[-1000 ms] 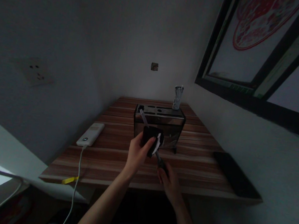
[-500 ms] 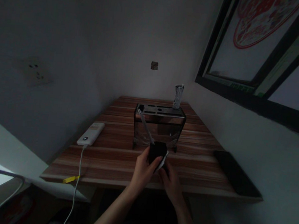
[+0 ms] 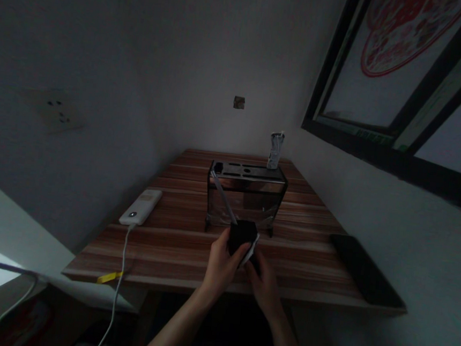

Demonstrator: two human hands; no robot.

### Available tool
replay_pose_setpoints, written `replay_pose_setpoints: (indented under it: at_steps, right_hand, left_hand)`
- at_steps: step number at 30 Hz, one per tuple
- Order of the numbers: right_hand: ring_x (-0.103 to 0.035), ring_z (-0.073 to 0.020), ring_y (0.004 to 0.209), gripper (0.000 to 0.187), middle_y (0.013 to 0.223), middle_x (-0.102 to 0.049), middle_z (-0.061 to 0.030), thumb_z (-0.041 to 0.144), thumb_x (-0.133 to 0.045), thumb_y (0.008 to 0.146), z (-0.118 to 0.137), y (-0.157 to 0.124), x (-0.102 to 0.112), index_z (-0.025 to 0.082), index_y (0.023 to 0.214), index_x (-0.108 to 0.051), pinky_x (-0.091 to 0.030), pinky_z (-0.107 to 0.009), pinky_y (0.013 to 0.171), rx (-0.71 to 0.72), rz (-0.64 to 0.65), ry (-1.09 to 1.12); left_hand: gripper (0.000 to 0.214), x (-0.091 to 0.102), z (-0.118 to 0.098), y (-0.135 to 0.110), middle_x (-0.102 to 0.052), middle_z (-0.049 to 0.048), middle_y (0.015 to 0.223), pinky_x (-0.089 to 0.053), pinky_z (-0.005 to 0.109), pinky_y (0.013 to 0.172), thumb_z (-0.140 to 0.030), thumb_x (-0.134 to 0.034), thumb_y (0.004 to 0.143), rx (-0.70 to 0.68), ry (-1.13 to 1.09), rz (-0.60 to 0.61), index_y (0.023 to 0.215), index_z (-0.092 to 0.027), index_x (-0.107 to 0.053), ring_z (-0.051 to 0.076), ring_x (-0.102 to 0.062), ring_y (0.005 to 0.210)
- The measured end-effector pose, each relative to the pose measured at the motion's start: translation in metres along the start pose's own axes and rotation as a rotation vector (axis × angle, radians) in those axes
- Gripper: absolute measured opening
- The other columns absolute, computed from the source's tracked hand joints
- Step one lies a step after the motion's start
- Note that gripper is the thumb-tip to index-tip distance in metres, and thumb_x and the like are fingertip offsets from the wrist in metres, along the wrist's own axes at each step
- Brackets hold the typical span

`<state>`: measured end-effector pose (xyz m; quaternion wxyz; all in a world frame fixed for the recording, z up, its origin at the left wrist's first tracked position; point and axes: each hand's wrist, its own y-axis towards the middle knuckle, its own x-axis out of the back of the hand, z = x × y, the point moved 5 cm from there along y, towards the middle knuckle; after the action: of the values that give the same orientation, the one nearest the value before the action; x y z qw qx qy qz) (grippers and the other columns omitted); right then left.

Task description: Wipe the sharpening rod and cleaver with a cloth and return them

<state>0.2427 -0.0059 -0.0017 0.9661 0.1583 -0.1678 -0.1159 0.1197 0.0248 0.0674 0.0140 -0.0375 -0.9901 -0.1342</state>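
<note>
My left hand (image 3: 222, 265) is closed around a dark cloth with a white edge (image 3: 242, 237), wrapped over the base of a knife. The thin metal blade (image 3: 222, 195) sticks out of the cloth, slanting up and left in front of a shiny metal knife rack (image 3: 253, 187). Just below and to the right, my right hand (image 3: 264, 285) is closed on the knife's handle, which is mostly hidden. Both hands hover over the front part of the striped wooden table (image 3: 176, 243).
A white power bank (image 3: 141, 207) lies at the table's left with a cable (image 3: 120, 271) hanging over the front edge beside a yellow tag (image 3: 108, 277). A flat black device (image 3: 363, 268) lies at the right. A crumpled tube (image 3: 275, 150) stands behind the rack. The room is dim.
My left hand has slid the cloth down the blade toward the handle and toward me, baring more blade. In the last half second hardly anything moved.
</note>
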Motion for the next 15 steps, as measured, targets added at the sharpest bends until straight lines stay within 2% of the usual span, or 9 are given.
replay_pose_setpoints:
  at_steps: [7,11,15]
  right_hand:
    - [-0.064,-0.0253,0.096,0.040,0.104,-0.068,-0.0110,0.046,-0.054,0.081,0.001,0.001,-0.001,0.018,0.109,-0.062,-0.050,-0.037,0.082,-0.001,-0.041,0.005]
    - [-0.065,-0.0213,0.075,0.038,0.080,-0.069,-0.0074,0.047,-0.051,0.083,0.005,0.002,-0.002,0.017,0.103,-0.062,-0.051,-0.030,0.066,-0.034,0.022,0.007]
    - [-0.059,-0.0168,0.057,0.038,0.063,-0.063,-0.0034,0.049,-0.050,0.083,0.011,0.003,-0.001,0.015,0.097,-0.063,-0.047,-0.025,0.055,-0.053,0.050,0.010]
  left_hand:
    - [0.029,0.001,0.000,0.008,-0.070,0.0063,0.090,-0.050,0.026,0.073,-0.027,-0.063,0.073,-0.018,0.058,-0.033,0.099,-0.014,-0.060,0.018,-0.065,0.082]
    - [0.028,0.005,-0.007,0.015,-0.070,0.0054,0.088,-0.051,0.025,0.070,-0.028,-0.063,0.074,-0.061,0.078,-0.038,0.099,-0.015,-0.060,0.017,-0.065,0.079]
    - [0.028,0.015,-0.024,0.023,-0.070,0.0047,0.089,-0.050,0.024,0.072,-0.030,-0.063,0.075,-0.133,0.121,-0.073,0.099,-0.015,-0.061,0.017,-0.065,0.082]
